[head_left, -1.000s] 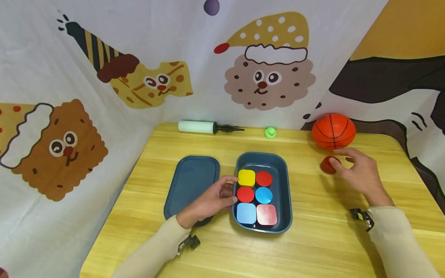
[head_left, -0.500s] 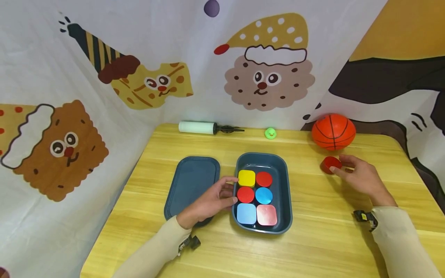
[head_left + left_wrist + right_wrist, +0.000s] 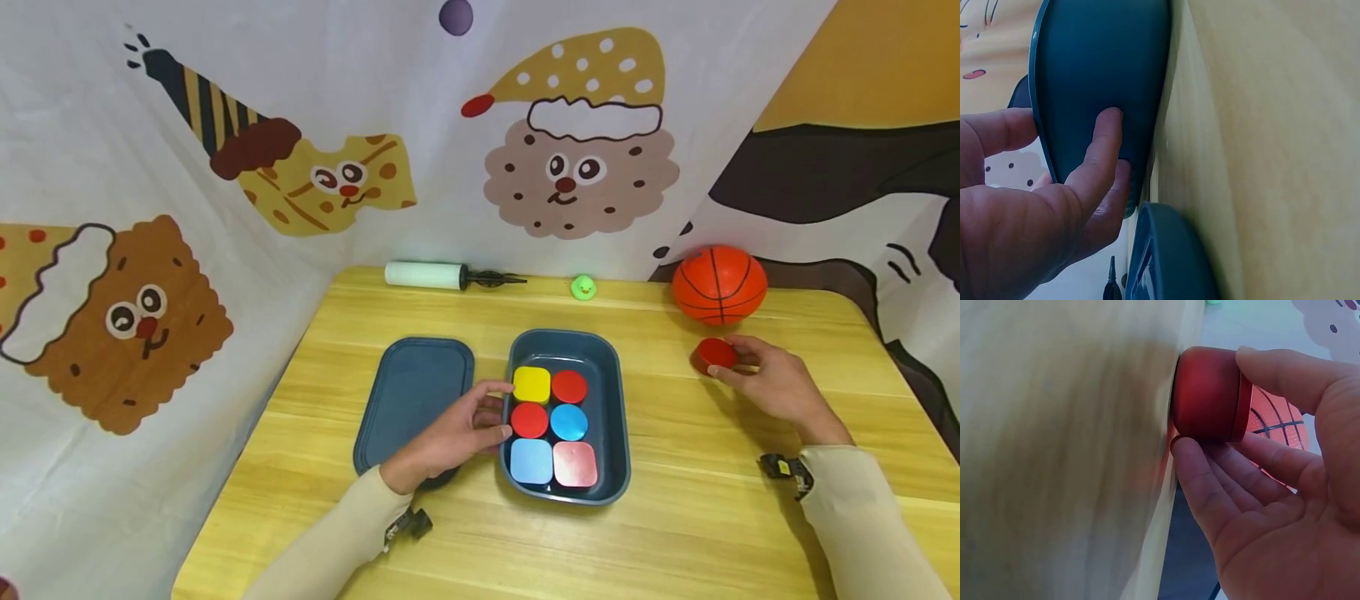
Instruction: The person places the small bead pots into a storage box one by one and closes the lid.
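Observation:
My right hand [image 3: 776, 379] grips a small round red pot [image 3: 715, 356] at the right of the table. In the right wrist view, its thumb lies on the rim of the pot's lid [image 3: 1244, 403] and its other fingers run along the side. The pot's base is at the tabletop. My left hand [image 3: 457, 429] touches the left side of a dark blue box [image 3: 611, 358]. In the left wrist view, fingertips lie flat against the box's outer wall [image 3: 1085, 56], with another digit at the rim. Several yellow, red, blue and pink round and square lidded pots [image 3: 569, 422] sit inside.
A dark blue lid [image 3: 420, 387] lies left of the box, partly under the left forearm. Along the back stand a pale hand pump [image 3: 425, 274], a green rubber duck [image 3: 583, 287] and an orange basketball [image 3: 720, 285], close behind the red pot. A printed cloth hangs behind.
My right hand's fingers have drawn in from beside the basketball to around the red pot, whose top now shows more fully. My left hand and the box stay put.

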The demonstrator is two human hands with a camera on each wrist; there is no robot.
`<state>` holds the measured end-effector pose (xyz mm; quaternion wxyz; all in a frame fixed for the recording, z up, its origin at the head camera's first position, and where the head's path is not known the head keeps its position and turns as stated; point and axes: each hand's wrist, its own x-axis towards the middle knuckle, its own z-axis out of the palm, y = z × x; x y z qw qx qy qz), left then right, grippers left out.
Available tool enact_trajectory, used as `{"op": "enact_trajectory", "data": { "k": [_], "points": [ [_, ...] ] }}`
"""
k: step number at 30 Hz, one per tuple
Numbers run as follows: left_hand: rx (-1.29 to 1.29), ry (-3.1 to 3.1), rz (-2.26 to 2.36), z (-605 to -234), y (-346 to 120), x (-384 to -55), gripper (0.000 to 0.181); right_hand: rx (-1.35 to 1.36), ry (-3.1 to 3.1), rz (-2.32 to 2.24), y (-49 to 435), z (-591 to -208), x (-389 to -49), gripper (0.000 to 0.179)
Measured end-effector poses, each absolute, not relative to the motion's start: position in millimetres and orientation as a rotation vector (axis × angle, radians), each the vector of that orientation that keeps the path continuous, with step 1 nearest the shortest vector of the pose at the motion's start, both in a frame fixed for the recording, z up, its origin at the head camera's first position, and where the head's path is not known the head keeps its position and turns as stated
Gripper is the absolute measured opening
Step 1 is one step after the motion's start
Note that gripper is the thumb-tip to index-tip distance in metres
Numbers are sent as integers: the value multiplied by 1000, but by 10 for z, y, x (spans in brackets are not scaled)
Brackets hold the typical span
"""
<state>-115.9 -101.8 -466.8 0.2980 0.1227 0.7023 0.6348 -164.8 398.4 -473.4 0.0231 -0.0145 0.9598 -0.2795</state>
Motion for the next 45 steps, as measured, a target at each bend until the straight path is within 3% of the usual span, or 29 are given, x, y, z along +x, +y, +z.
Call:
{"op": "enact_trajectory", "data": {
  "k": [17, 37, 45],
  "points": [
    [338, 1864, 1681, -4692, -1022, -1174, 60, -45, 3011, -993, 3808, -4539, -1615, 70],
    [341, 1869, 1685, -4697, -1018, -1172, 58, -243, 2947, -1232, 3111, -4340, -1696, 61],
    [330, 1871, 1683, -4687, -1007, -1165, 59, -442, 2941, -1241, 2856, -4305, -1750, 58]
  ]
}}
